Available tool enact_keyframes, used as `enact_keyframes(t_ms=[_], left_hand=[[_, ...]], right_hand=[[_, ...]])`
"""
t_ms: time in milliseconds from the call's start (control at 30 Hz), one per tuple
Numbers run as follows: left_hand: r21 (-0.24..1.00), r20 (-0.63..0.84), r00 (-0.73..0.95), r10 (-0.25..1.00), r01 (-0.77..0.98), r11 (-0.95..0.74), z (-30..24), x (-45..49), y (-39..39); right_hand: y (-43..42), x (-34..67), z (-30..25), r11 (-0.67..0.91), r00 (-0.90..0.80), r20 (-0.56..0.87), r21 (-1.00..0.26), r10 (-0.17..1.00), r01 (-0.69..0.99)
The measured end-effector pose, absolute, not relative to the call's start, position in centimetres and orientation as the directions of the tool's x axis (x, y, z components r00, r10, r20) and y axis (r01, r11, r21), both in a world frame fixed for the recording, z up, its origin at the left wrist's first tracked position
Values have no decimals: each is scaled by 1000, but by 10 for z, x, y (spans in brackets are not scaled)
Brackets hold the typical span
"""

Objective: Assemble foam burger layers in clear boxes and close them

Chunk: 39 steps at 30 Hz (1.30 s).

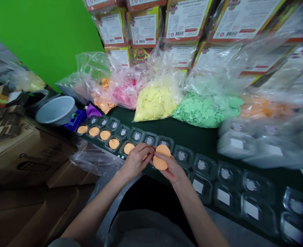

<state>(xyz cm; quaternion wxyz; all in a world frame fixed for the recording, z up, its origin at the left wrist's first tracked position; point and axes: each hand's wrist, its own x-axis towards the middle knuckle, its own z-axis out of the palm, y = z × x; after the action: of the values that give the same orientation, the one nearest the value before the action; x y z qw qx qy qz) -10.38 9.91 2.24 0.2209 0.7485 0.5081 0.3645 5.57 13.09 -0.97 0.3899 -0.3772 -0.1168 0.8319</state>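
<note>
Between the left hand (138, 158) and the clear plastic containers (202, 166) rightward on the tabletop (200, 135), the right hand (174, 170) grips overlapping orange discs (160, 162), best pinched lightly against creasing, while whether the left's bunched fingertips hold anything is unclear.

Labelled boxes (187, 20) are stacked on the far side; a green wall (43, 37), pale basin (55, 108) and cardboard carton (25, 151) stand left.
</note>
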Motion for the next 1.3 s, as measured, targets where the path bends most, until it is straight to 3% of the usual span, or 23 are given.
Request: enact_keyframes(t_ms=[200, 333, 467, 667, 900, 1133, 1300], left_hand=[[889, 214, -25, 976, 420, -184, 19, -112, 104], [1000, -1, -162, 987, 21, 4, 12, -119, 111], [918, -201, -114, 973, -369, 146, 9, -122, 118], [753, -349, -73, 934, -616, 233, -3, -124, 125], [639, -440, -47, 897, -718, 275, -10, -124, 133], [888, -308, -91, 947, -384, 253, -14, -139, 143], [898, -368, -111, 923, -301, 321, -13, -156, 164]], right_hand=[[128, 60, -5, -668, -459, -487, -498, 743, -553], [128, 62, -4, -661, -466, -470, -491, 750, -568], [127, 65, -4, -647, -461, -456, -491, 761, -583], [127, 71, -4, -649, -447, -474, -484, 759, -587], [128, 71, 0, -642, -439, -475, -479, 763, -598], [130, 74, 4, -606, -412, -455, -471, 789, -641], [129, 85, 4, -576, -412, -411, -466, 813, -672]])
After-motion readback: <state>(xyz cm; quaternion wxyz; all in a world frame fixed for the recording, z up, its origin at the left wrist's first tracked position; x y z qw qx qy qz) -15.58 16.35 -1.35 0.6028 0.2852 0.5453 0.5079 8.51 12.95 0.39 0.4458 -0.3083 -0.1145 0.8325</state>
